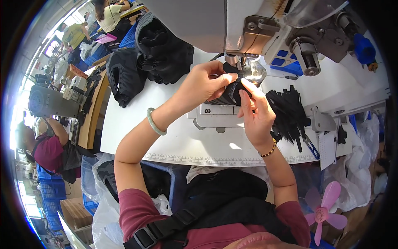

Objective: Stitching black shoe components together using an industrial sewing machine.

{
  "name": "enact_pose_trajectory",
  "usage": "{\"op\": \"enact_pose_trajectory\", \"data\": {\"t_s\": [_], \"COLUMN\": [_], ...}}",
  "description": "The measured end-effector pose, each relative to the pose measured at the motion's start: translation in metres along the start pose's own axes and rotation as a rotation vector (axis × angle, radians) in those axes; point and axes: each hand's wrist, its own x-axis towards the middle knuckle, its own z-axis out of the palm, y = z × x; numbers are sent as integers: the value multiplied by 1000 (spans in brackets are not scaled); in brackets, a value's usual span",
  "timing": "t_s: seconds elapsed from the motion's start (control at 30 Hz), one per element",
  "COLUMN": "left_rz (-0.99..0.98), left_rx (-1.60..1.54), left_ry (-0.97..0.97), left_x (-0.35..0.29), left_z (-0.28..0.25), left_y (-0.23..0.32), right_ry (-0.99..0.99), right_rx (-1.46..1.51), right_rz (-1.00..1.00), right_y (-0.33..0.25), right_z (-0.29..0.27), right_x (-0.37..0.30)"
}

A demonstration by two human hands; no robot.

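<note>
A black fabric piece (232,92) lies at the needle area of the sewing machine (244,35), on its raised bed. My left hand (209,81) pinches the piece's upper left part between thumb and fingers, close to the presser foot. From the right, my right hand (258,114) grips the same piece, thumb and forefinger meeting on its edge. The two hands nearly touch, and the fingers hide much of the fabric. Just right of my right hand is a pile of narrow black strips (288,112).
Stacked black shoe uppers (163,50) stand at the table's back left. Small snips (311,147) lie by the strips. A ruler strip (199,159) lines the white table's front edge. A pink fan (322,213) is at lower right. Other people work at the far left.
</note>
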Motion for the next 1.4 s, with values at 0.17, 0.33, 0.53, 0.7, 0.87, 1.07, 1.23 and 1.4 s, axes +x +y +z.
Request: {"op": "enact_pose_trajectory", "data": {"t_s": [0.17, 0.33, 0.53, 0.7, 0.87, 1.07, 1.23, 1.4], "left_rz": [-55, -62, -179, -175, -144, -109, -141, -60], "left_rx": [-11, -33, -114, -202, -285, -453, -496, -468], "left_ry": [14, 26, 12, -12, -9, 29, 1, -68], "left_x": [2, 10, 8, 6, 13, 22, 34, 31], "left_z": [1, 0, -5, -3, 4, -12, -6, -10], "left_y": [2, 4, 9, 3, 5, 3, -6, -10], "right_ry": [6, -39, -121, -146, -122, -73, -10, -60], "right_rx": [24, -126, -391, -446, -338, -280, -351, -187], "right_rz": [7, -45, -95, -88, -29, -4, 23, 89], "right_y": [2, -3, -31, -35, -27, -18, -16, -19], "right_z": [1, -3, -9, -13, -19, -4, -10, -6], "right_x": [0, 6, 19, 18, 24, 32, 25, 18]}}
